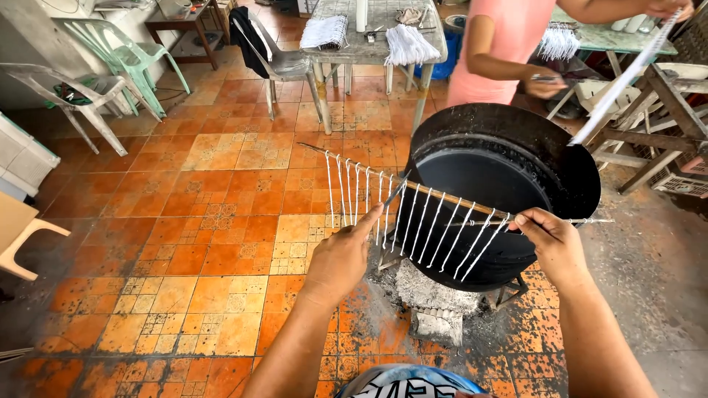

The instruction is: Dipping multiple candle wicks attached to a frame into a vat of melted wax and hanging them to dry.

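While I'm looking down, the floor (221,191) is all worn orange tile, patchy and stained, going grey with ash further right. Far left there's a white plastic chair (70,92) and a green one (122,51) against the wall, then a grey chair (276,63) with dark cloth hung over it. Next comes a desk (383,40) with bundles of white strings (405,46) draped off its edge.

My left hand (343,258) is raised in front of me, knuckles up, fingers reaching up into the hanging threads; can't really tell if that grip is pinching one or just touching. The thin stick (413,190) runs slanted from upper left to lower right, with a row of white wicks (435,228) dangling off it. It sits right over the big black pot (501,162), which stands on a stand over a pile of grey ash (431,291).

My right hand (553,243) has its grip pinched shut on the stick's right end, forearm coming up from the lower right.

Behind the pot, a person in a pink top (501,37) is working at another desk (627,40), holding a similar strung stick (627,77).
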